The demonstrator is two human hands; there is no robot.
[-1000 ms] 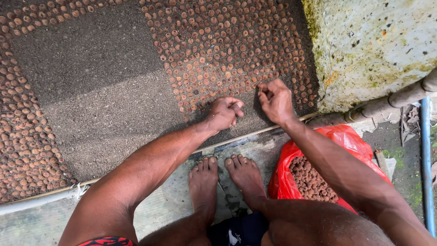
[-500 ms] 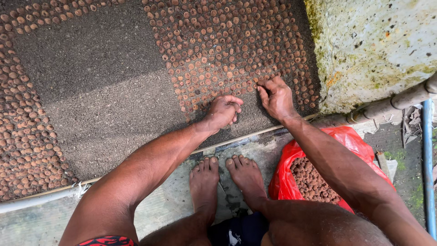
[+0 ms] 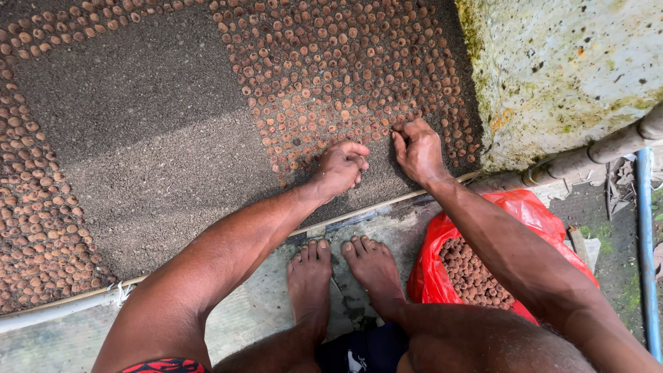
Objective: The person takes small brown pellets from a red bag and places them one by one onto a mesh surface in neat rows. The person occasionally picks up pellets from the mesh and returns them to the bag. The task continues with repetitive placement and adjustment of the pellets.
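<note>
Hands curled on the seed bed [image 3: 159,159] — your left hand [image 3: 342,168] and right hand [image 3: 418,148] each pinch round brown seeds [image 3: 345,76]; whether they grip any, you cannot tell.

Mossy pale concrete wall [image 3: 573,62], grey pipe [image 3: 594,153] along its base, blue vertical pipe [image 3: 646,255], bamboo edging pole [image 3: 55,311]

pkg: red plastic bag [image 3: 545,228] | open, brown nuts inside | by right foot

Mossy concrete wall [image 3: 573,62], blue pipe [image 3: 646,242], damp concrete floor [image 3: 269,304].
</note>
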